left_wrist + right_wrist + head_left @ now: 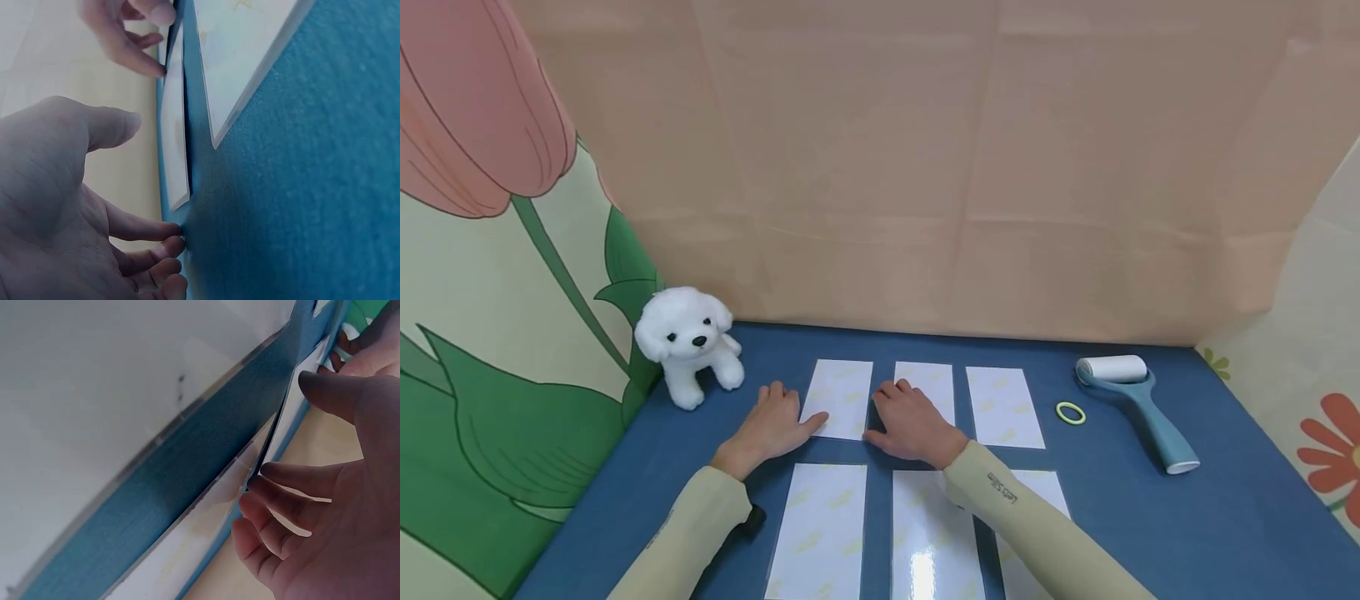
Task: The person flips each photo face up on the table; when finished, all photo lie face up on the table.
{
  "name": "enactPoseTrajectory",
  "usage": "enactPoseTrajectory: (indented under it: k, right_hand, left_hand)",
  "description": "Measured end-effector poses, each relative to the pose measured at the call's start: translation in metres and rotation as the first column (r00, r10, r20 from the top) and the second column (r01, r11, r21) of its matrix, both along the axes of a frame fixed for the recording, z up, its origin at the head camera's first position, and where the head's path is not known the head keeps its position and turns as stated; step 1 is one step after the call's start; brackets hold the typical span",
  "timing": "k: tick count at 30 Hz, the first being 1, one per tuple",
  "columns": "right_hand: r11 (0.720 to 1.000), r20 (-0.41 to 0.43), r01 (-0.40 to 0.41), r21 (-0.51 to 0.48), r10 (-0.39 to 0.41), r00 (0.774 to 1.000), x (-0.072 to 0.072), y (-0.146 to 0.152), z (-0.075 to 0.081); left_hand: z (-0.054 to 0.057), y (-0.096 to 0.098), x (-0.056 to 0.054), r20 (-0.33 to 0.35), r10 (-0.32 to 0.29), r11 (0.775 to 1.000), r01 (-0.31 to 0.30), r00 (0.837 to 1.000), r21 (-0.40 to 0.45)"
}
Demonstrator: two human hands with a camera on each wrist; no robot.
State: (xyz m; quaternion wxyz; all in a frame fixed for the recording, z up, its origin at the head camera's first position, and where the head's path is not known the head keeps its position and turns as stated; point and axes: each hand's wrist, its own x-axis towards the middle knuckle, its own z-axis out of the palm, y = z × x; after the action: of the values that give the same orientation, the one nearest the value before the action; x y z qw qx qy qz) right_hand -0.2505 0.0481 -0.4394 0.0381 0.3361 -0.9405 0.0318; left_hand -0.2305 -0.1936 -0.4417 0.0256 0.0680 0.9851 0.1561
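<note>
While left hand (769,429) and right hand (916,423) are held loosely spread, one white card (844,396) is flanked near the counter's (1240,533) back edge.

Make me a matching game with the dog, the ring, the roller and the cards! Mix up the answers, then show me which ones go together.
Things:
1. Dog
2. Ring
3. Roller
4. Cards

Clues:
A. It has a blue handle.
B. They lie in two rows of three.
C. It is white with a black nose.
D. It is yellow-green with a hole in the middle.

Right pairs:
1-C, 2-D, 3-A, 4-B
</note>
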Motion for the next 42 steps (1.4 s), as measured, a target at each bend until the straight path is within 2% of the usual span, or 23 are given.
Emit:
enactPoseTrajectory:
  k: [7,18,25,32,36,42]
  right_hand:
    - [0.999,0.031,0.010,0.038,-0.011,0.999,-0.002,-0.002,0.000]
    - [0.995,0.008,-0.005,0.096,0.005,1.000,-0.005,-0.007,-0.001]
    - [0.994,0.008,-0.012,0.105,0.012,1.000,-0.005,-0.011,0.002]
    - [0.996,0.032,-0.005,0.092,0.002,0.999,-0.006,-0.009,0.003]
    - [1.000,0.104,0.010,0.009,-0.011,0.995,-0.010,-0.007,0.002]
    - [0.983,0.258,0.063,-0.174,-0.016,0.966,-0.014,-0.004,0.004]
  left_hand:
    - [0.000,0.004,-0.004,0.025,0.016,0.999,-0.017,1.000,0.027]
    - [-0.001,0.005,-0.006,0.065,0.018,0.995,-0.024,0.998,0.096]
    - [0.006,0.004,-0.007,0.037,0.027,0.983,-0.033,0.999,0.180]
    - [0.024,0.012,-0.007,-0.047,0.067,0.945,-0.049,0.997,0.325]
    - [0.035,0.024,-0.004,-0.080,0.080,0.919,-0.043,0.994,0.391]
    - [0.045,0.039,-0.002,-0.116,0.026,0.866,0.036,0.993,0.499]
